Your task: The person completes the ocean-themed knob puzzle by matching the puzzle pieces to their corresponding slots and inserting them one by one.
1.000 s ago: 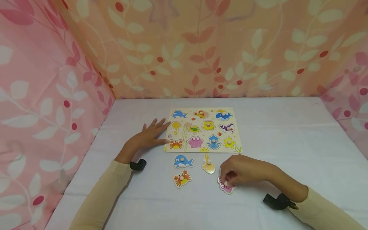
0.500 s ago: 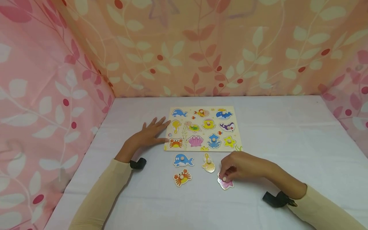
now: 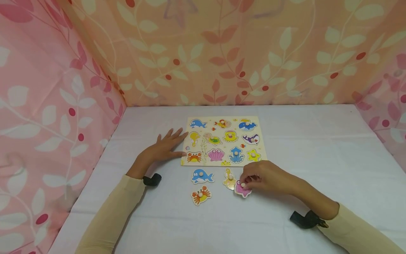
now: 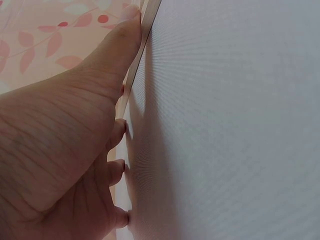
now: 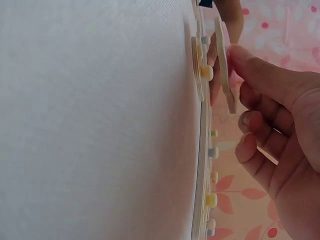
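My right hand (image 3: 266, 177) pinches the knob of a pink shell puzzle piece (image 3: 242, 189). In the right wrist view the shell piece (image 5: 224, 65) is raised off the table, seen edge-on. Beside it in the head view lies a yellow seahorse piece (image 3: 228, 179), partly overlapped by the shell. My left hand (image 3: 163, 148) has its fingers spread, with fingertips and thumb at the left edge of the wooden puzzle board (image 3: 228, 162). In the left wrist view the left hand (image 4: 75, 135) touches the board's side (image 4: 145, 35).
A blue dolphin piece (image 3: 202, 176) and an orange crab piece (image 3: 201, 195) lie in front of the board on the white cloth (image 3: 177, 225). Several knobbed pieces sit in the board, among them a squid (image 3: 236, 155). Floral curtains (image 3: 203, 53) stand behind and at the sides.
The shell piece has been lifted off the cloth and carried left and toward the board by my right hand. My left hand stays at the board's edge.
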A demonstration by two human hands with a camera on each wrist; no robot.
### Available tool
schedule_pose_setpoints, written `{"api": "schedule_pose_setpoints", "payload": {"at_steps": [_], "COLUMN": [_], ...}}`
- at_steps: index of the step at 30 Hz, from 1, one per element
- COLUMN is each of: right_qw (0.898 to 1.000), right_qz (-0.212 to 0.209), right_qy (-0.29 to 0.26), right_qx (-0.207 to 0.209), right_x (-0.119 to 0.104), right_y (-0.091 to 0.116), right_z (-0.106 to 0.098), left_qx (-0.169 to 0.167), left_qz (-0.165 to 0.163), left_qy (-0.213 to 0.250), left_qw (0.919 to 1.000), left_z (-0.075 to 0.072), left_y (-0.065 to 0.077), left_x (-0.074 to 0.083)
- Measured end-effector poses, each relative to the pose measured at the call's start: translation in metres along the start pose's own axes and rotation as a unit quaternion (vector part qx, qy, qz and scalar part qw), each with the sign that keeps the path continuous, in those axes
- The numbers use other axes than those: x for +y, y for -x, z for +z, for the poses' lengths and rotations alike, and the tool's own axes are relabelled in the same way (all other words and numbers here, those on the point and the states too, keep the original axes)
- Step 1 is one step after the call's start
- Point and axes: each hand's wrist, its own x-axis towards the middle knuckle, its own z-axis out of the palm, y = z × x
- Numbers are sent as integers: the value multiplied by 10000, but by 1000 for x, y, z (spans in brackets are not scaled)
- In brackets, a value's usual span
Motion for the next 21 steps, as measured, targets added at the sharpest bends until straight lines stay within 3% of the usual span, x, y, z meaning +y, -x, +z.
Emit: {"api": "schedule_pose_setpoints", "payload": {"at_steps": [7,21], "right_qw": [9966,9887], "right_qz": [-264,-427], "right_qy": [198,367], "right_qx": [749,1391], "right_x": [2,0], "right_y": [0,-3], "right_z": [-2,-5], "left_qx": [6,-99], "left_qz": [31,-31], "left_qy": [21,78], "left_qw": [10000,9999], "left_z": [0,-2], "left_y": [0,2], "left_x": [0,0]}}
